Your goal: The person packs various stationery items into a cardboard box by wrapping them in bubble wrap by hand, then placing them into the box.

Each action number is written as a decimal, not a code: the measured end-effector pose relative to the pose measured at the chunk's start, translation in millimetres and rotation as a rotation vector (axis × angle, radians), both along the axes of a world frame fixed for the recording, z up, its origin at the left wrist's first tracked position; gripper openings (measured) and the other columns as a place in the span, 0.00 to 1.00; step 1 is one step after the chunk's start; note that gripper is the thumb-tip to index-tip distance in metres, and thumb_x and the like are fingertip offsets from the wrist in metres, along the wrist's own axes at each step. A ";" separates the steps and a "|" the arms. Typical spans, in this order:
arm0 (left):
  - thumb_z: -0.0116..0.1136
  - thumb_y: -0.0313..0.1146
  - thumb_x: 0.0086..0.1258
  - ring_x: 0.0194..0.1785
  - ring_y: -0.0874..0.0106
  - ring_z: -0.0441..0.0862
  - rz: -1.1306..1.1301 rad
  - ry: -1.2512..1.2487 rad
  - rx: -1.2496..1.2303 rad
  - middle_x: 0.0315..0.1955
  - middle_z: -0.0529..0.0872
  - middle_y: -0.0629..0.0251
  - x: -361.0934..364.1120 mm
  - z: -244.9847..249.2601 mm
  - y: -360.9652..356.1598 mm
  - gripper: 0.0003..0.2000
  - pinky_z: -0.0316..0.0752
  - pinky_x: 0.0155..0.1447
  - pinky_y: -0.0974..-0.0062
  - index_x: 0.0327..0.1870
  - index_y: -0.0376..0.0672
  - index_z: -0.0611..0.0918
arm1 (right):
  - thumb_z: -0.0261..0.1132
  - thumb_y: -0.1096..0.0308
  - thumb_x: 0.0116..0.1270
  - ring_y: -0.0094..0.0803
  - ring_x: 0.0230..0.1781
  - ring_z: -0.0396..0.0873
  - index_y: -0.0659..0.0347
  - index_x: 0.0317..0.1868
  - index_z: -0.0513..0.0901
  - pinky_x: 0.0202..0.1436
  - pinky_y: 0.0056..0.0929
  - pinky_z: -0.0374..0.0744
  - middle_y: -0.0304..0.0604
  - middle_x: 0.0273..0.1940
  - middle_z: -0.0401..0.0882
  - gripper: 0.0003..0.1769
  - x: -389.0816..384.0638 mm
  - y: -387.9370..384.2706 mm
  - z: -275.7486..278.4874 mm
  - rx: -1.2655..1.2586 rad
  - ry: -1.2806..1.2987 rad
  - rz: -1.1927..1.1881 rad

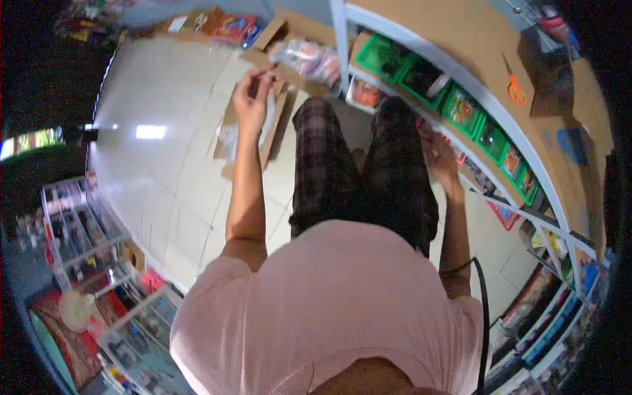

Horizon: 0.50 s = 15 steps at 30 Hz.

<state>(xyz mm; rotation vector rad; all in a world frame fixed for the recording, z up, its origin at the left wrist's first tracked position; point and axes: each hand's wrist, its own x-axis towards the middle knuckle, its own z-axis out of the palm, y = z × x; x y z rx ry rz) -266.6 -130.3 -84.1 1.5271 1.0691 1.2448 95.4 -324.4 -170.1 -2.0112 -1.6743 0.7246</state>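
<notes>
My left hand [252,99] is raised over a cardboard box [282,125] on the floor, in which clear plastic shows. Its fingers are loosely bent and apart, and I see nothing held in them. Lower on the right, my right hand [442,158] is beside my knee, close to the lower shelf under the counter. Motion blurs its fingers, so I cannot make out whether they touch the small reddish things there. Green baskets [461,108] with packets line the shelf just above that hand.
Orange-handled scissors [515,91] lie on the brown countertop [454,33]. Beyond my knees, a carton with plastic-wrapped pink packets [309,58] stands on the tiled floor [178,118]. Glass display cases [85,224] stand at the left, and stocked shelves [543,329] at the lower right.
</notes>
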 end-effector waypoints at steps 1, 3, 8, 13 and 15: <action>0.52 0.28 0.71 0.44 0.76 0.80 0.051 0.000 -0.012 0.45 0.84 0.63 -15.4 0.0 -6.7 0.09 0.72 0.49 0.79 0.47 0.37 0.79 | 0.59 0.69 0.65 0.44 0.61 0.71 0.59 0.62 0.70 0.62 0.39 0.70 0.52 0.59 0.72 0.23 -4.6 0.7 16.2 0.099 0.212 -0.018; 0.52 0.29 0.71 0.44 0.75 0.81 0.148 -0.012 -0.032 0.46 0.84 0.64 -57.4 -5.7 -20.0 0.10 0.71 0.47 0.80 0.48 0.37 0.79 | 0.60 0.68 0.65 0.45 0.60 0.71 0.59 0.60 0.71 0.61 0.38 0.70 0.51 0.58 0.73 0.22 5.0 2.2 17.5 0.264 -0.011 0.010; 0.51 0.29 0.70 0.46 0.74 0.82 0.480 -0.018 -0.176 0.45 0.84 0.67 -152.5 -49.9 -13.3 0.08 0.71 0.45 0.79 0.47 0.41 0.79 | 0.60 0.68 0.65 0.46 0.60 0.71 0.57 0.60 0.72 0.62 0.37 0.70 0.49 0.58 0.73 0.22 -42.0 26.9 123.1 0.599 -0.113 0.218; 0.54 0.32 0.69 0.42 0.75 0.83 0.573 -0.011 -0.203 0.42 0.85 0.69 -197.0 -107.3 -2.4 0.08 0.71 0.39 0.80 0.46 0.42 0.80 | 0.60 0.69 0.66 0.45 0.61 0.71 0.56 0.59 0.73 0.64 0.36 0.68 0.48 0.59 0.72 0.21 -77.7 86.5 171.9 0.800 -0.179 0.410; 0.55 0.34 0.68 0.36 0.76 0.82 0.603 0.048 -0.241 0.37 0.85 0.67 -212.4 -141.3 8.0 0.09 0.71 0.34 0.81 0.44 0.41 0.81 | 0.59 0.69 0.66 0.45 0.61 0.70 0.57 0.59 0.73 0.64 0.36 0.68 0.47 0.60 0.72 0.20 -95.5 107.3 179.2 0.797 -0.152 0.409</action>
